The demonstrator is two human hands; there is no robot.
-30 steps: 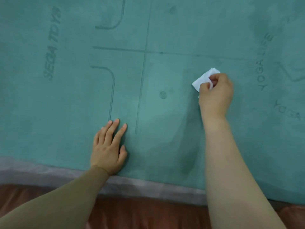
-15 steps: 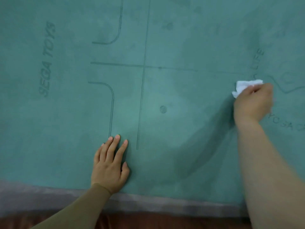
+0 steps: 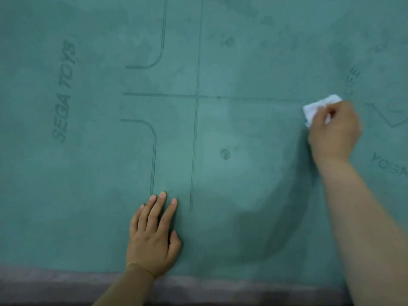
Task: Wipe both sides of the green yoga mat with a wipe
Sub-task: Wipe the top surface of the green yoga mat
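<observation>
A: Two hands in view, both on the green yoga mat (image 3: 254,206), which lies flat and fills nearly the whole head view. Its top, left and right edges are cut off by the frame.

B: Near edge?

A: Visible along the bottom, lying on a grey strip (image 3: 55,281) of some surface; cannot tell what that is.

B: Left hand (image 3: 152,237)?

A: Flat on the mat close to the near edge, fingers straight and together, thumb out to the side, gripping nothing. The little finger is mostly hidden behind the others.

B: Right hand (image 3: 334,131)?

A: Far right, well apart from the left, fingers curled around a white wipe (image 3: 318,108). The wipe is pressed to the mat; only its crumpled upper-left part shows, the rest is under the fingers. The hand is slightly blurred, and the fingertips are not clear.

B: Markings?

A: Dark lines crossing at centre, two curved corner lines left of them, two small dots (image 3: 225,154) right of the vertical line. "SEGA TOYS" (image 3: 64,91) reads sideways at left. At right, "LIFE" is faint and partly behind the wipe; "YOGA" below the wrist is cut by the frame edge. A zigzag line at far right is also cut off.

B: Underside of the mat?

A: Hidden.
</observation>
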